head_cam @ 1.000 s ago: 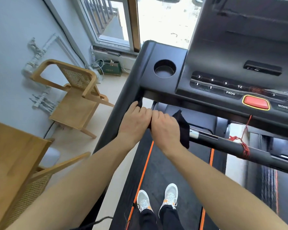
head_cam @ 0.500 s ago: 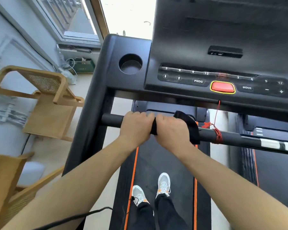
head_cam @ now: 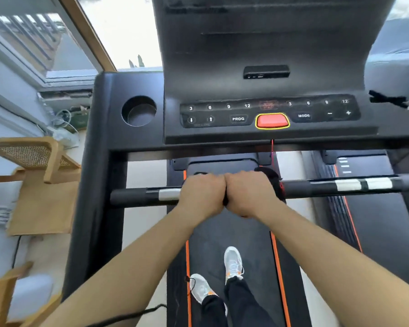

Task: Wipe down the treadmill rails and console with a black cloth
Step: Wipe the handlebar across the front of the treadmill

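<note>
Both fists clamped side by side, touching, over the handlebar (head_cam: 137,197). Right hand (head_cam: 249,193) curled round black cloth (head_cam: 270,177) wrapped on the bar, with cloth bunched out past its outer edge and a sliver dark between the fists. Left hand (head_cam: 202,193) fingers curled over the bar; cloth under that palm could not be told. Console (head_cam: 269,90) sat above, red button (head_cam: 272,120) centred, cup holder (head_cam: 138,111) at left. White shoes (head_cam: 233,263) stood on belt (head_cam: 229,232) below.
</note>
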A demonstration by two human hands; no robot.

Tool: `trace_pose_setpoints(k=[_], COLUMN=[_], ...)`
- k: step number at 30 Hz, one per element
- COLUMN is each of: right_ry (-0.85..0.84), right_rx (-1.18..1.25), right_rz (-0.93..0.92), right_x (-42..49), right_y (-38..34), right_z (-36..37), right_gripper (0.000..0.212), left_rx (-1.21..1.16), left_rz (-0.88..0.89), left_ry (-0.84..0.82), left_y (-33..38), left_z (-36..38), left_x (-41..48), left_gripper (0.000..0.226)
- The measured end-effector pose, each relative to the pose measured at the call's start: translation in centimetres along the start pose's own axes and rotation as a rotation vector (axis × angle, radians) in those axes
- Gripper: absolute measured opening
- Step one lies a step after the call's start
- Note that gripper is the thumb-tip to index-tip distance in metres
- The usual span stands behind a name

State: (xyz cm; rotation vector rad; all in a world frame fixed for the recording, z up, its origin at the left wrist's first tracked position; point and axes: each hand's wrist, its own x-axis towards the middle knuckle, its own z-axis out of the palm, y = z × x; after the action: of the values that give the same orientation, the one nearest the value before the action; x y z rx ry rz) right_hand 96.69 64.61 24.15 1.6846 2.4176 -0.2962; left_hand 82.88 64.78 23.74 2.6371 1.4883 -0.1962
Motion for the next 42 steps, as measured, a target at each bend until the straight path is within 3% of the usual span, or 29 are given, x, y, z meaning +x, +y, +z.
trace_pose_setpoints(k=[3, 4, 6, 8, 11, 13, 15, 18, 20, 22, 26, 28, 29, 31, 35, 38, 40, 42], right_ry=[-0.621, -0.759, -0.859, -0.705, -0.011, 0.207, 0.050, -0.440, -0.529, -0.375, 0.293, 0.434, 0.408, 0.156, -0.437, -0.694, -0.733, -0.638], right_rx=[0.276, 0.360, 0.416, 0.330, -0.056, -0.101, -0.012, 0.218, 0.269, 0.182, -0.137, -0.192, -0.179, -0.100, 0.074, 0.270, 0.341, 0.280], right_rz=[-0.026, -0.003, 0.016, -0.004, -0.010, 0.008, -0.044, -0.118, -0.127, -0.078, -0.026, -0.024, -0.045, -0.067, -0.160, -0.122, -0.089, -0.097], right_x=[3.0, 3.8, 4.4, 3.5, 0.6, -0.3, 1.4, 4.4, 4.9, 3.6, -1.5, -2.2, -2.0, -1.1, 1.8, 3.4, 3.4, 2.5], right_y=[1.5, 2.0, 2.1, 1.6, -1.0, -3.6, -5.1, -5.6, -5.2, -4.2, -0.4, 1.0, 1.4, 2.0, 3.1, 3.8, 3.8, 3.5], right_z=[-2.8, -3.5, -3.9, -3.1, 0.3, 0.9, -0.4, -3.6, -3.8, -2.5, 1.9, 2.7, 2.5, 1.4, -2.2, -2.7, -2.8, -2.8], right_gripper=[0.023, 0.023, 0.025, 0.023, 0.022, 0.029, 0.024, 0.021, 0.024, 0.023, 0.016, 0.017, 0.018, 0.016, 0.018, 0.018, 0.016, 0.018], left_rx=[-0.373, -0.485, -0.541, -0.409, -0.049, 0.039, -0.006, -0.179, -0.213, -0.153, 0.051, 0.066, 0.082, 0.056, -0.288, -0.563, -0.622, -0.524], left_rz=[-0.013, -0.041, -0.061, -0.048, -0.037, -0.050, -0.100, -0.137, -0.127, -0.127, -0.110, -0.054, -0.032, -0.055, -0.022, -0.075, -0.121, -0.087], left_ry=[-0.593, -0.738, -0.831, -0.661, -0.086, 0.098, -0.060, -0.514, -0.622, -0.556, -0.022, 0.161, 0.207, 0.126, -0.501, -0.879, -0.913, -0.773], left_y=[-1.8, -2.3, -2.5, -2.2, -2.4, -3.4, -4.8, -7.0, -7.2, -6.0, -0.9, 1.3, 2.0, 2.3, 0.3, -0.9, -0.9, -0.4], left_z=[-2.1, -2.7, -2.9, -2.3, 0.1, 0.9, 0.0, -2.4, -3.0, -2.6, -0.1, 1.3, 1.7, 1.5, -1.4, -2.6, -2.9, -2.9], left_x=[3.2, 4.0, 4.4, 3.2, -1.1, -3.1, -3.2, -1.6, -0.8, -0.8, -1.3, -0.7, -0.2, 0.8, 3.7, 5.8, 5.9, 5.0], left_gripper=[0.022, 0.025, 0.028, 0.027, 0.021, 0.018, 0.020, 0.034, 0.038, 0.034, 0.025, 0.027, 0.025, 0.014, 0.023, 0.035, 0.035, 0.025])
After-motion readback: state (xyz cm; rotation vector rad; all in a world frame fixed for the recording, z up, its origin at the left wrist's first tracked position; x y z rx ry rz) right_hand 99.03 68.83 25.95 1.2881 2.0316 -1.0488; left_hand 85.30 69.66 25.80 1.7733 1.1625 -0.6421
